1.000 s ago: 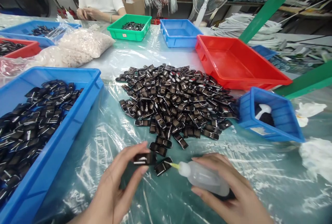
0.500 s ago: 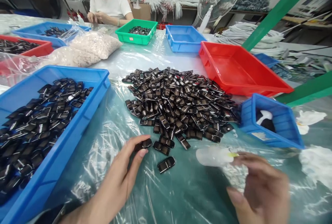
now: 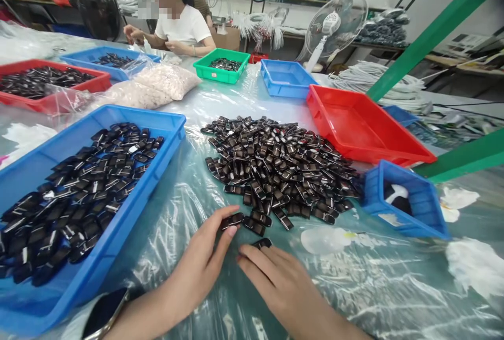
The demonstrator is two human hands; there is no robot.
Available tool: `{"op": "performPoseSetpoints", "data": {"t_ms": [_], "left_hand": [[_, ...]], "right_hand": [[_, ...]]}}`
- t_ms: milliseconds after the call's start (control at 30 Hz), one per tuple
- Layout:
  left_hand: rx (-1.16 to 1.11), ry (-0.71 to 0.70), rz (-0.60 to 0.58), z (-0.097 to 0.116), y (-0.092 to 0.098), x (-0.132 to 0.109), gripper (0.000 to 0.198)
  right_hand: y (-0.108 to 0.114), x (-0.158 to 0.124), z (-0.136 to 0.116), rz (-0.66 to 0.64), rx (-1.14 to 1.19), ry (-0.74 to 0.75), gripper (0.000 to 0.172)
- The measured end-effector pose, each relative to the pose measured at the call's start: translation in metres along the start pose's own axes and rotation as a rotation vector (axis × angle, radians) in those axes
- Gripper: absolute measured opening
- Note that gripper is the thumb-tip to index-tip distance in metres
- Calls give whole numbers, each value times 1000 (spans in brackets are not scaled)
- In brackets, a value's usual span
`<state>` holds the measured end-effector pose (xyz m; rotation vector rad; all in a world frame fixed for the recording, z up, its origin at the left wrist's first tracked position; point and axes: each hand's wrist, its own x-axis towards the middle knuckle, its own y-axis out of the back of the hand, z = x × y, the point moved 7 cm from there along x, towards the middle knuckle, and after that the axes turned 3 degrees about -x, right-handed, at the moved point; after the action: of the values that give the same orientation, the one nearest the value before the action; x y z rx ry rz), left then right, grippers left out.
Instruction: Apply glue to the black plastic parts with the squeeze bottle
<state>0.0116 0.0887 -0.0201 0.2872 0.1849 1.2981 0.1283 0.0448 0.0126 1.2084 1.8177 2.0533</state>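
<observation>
My left hand point(image 3: 199, 261) pinches a small black part point(image 3: 231, 220) at the near edge of a big pile of black parts point(image 3: 277, 164) on the plastic-covered table. My right hand point(image 3: 277, 282) lies over a loose black part point(image 3: 262, 243), its fingers covering most of it. A clear squeeze bottle with a yellow tip point(image 3: 325, 239) lies on its side to the right of my right hand, with no hand on it.
A blue tray of black parts point(image 3: 165, 135) stands at the left. A red tray point(image 3: 394, 156) and a small blue bin point(image 3: 417, 224) are at the right. Further back are a blue tray point(image 3: 275, 88), a green tray point(image 3: 208, 72), bags of white pieces point(image 3: 153, 88) and a seated person point(image 3: 181, 28).
My right hand has let go of the squeeze bottle, which now lies on the table, and has come left onto a loose part. My left hand keeps its part.
</observation>
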Motion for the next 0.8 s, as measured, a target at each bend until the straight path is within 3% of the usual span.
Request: {"op": "performPoseSetpoints", "data": {"t_ms": [200,300,533,700,800], "left_hand": [[-28,43,45,-3,7,-3,31],[-59,94,70,-2,0,-2,29],[-123,85,41,10,-31,-10,29],[-110,18,-107,7,-37,-15,23],[-85,-31,-167,6,-37,-17,24]], "right_hand": [[-3,-1,6,-24,88,-30,33],[-7,-2,13,-54,202,-114,32],[-8,-21,29,-104,547,-412,25],[-4,-43,49,-71,874,-755,9],[-6,-50,57,-66,1133,-940,15]]}}
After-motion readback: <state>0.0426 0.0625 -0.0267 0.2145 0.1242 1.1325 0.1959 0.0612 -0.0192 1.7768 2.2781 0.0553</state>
